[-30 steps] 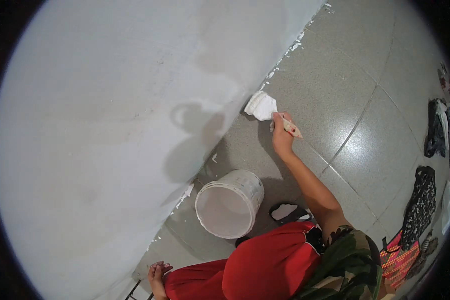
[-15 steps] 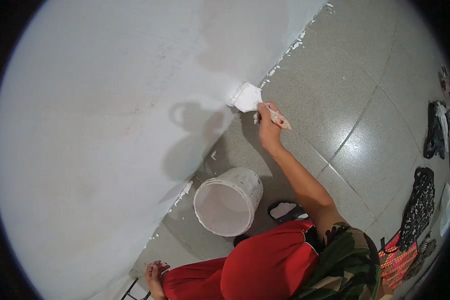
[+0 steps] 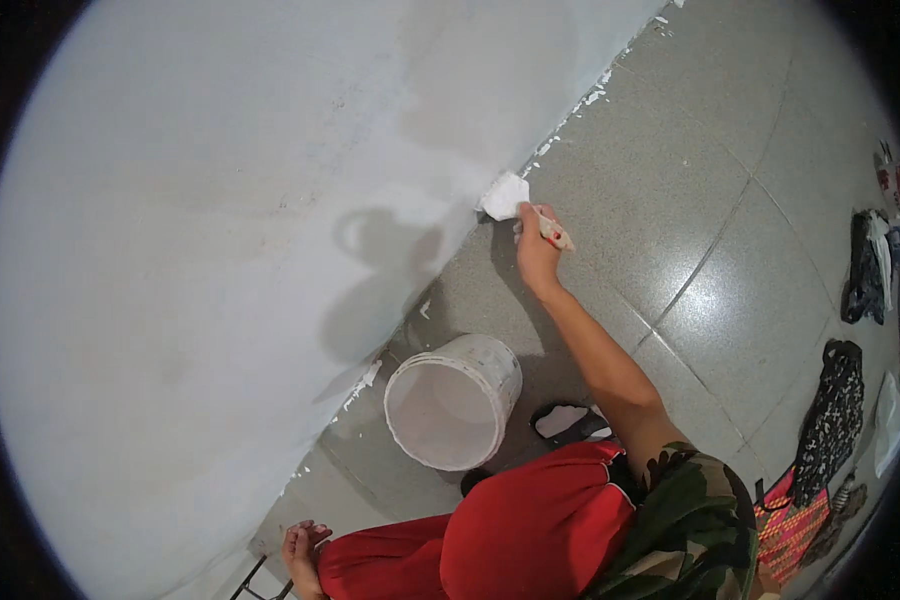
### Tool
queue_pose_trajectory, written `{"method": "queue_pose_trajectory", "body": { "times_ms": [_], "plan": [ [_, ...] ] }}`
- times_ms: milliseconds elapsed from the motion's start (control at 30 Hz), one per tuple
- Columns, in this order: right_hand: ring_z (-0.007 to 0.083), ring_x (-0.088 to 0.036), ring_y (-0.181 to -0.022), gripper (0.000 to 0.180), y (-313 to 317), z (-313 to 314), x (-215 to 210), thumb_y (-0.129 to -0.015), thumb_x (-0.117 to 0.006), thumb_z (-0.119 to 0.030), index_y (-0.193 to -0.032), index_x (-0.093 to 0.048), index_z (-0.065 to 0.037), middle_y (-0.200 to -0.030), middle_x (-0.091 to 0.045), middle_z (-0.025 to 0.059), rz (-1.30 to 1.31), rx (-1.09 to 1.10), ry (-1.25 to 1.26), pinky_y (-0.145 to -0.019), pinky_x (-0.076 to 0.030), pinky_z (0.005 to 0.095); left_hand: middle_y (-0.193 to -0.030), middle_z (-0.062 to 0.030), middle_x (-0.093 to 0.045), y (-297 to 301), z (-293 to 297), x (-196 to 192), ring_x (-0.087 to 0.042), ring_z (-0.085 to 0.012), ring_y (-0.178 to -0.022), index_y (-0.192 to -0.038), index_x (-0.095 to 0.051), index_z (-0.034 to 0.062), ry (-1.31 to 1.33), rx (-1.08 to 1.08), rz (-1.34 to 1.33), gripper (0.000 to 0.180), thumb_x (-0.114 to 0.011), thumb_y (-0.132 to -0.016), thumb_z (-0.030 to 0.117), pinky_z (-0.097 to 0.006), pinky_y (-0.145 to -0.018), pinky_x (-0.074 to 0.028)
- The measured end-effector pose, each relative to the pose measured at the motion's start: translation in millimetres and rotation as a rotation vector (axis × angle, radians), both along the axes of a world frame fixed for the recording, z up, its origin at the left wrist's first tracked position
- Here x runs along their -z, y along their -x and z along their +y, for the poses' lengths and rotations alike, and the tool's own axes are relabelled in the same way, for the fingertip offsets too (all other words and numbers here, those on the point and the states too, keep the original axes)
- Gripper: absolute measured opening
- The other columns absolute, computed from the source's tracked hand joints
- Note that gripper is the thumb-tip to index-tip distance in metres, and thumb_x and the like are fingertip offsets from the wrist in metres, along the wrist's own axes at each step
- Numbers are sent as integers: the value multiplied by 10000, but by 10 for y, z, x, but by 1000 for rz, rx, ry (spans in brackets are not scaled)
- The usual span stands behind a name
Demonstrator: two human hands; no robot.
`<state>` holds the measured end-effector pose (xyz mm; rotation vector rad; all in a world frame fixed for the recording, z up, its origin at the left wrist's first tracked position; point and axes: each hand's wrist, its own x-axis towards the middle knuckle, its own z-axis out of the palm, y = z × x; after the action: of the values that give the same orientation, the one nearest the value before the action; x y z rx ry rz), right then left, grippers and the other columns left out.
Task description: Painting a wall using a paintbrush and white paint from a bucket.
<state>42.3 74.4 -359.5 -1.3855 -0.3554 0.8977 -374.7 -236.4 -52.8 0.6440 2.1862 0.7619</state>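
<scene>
the biggest thing is the wall (image 3: 220,250). it is pale grey-white and smooth, and it fills the whole left side of the view. dark shadows of a head and an arm fall on it near the middle.

next is the floor (image 3: 730,180). it is made of grey speckled tiles with thin dark lines between them. small white blobs lie along the line where the floor meets the wall.

the person wears red shorts (image 3: 510,540) and a green patterned top (image 3: 690,520), low in the view.

a white bucket (image 3: 453,402) stands on the floor just beside the wall, near the person's knees. its inside looks white all over. a dark sandal with white smears (image 3: 568,420) lies just right of the bucket.

at the far right edge, some dark clothes and a bright striped bag (image 3: 792,515) lie on the floor, well apart from the bucket.

the right hand (image 3: 536,250) reaches far out, up to the bottom of the wall. its fingers are closed around the wooden handle of a brush (image 3: 510,198). the brush's white, paint-covered head touches the wall right at its bottom edge, above the bucket.

the left hand (image 3: 302,555) is low at the bottom, beside the red shorts and near the wall. its fingers look curled, but i cannot tell if it grips anything.
</scene>
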Motion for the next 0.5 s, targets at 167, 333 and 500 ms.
{"method": "queue_pose_trajectory", "body": {
  "times_ms": [167, 333, 500],
  "plan": [
    [74, -435, -598, 247, -218, -119, -387, -936, -565, -256, -792, -525, -59, -666, -498, -27, 162, -41, -204, -547, -364, 273, -851, -108, -670, -14, -25, -56, -668, -249, -809, -1048, -597, 21, -15, -30, 5, 323, -600, -924, 319, -354, -710, -526],
    [65, -416, -604, 204, -327, -239, -215, -926, -558, -264, -828, -550, -86, -675, -477, -31, 3, -13, 77, -541, -349, 260, -889, -89, -675, -35, 9, -46, -668, -216, -836, -1063, -582, 31, 1, -1, -32, 295, -562, -960, 306, -302, -704, -494],
    [71, -428, -588, 217, -314, -53, -57, -932, -564, -260, -818, -535, -78, -664, -480, -23, -47, -29, 92, -531, -359, 265, -882, -82, -675, -27, -35, -27, -665, -210, -837, -1055, -589, 37, -16, -9, -31, 299, -567, -958, 320, -306, -713, -488]
  ]
}}
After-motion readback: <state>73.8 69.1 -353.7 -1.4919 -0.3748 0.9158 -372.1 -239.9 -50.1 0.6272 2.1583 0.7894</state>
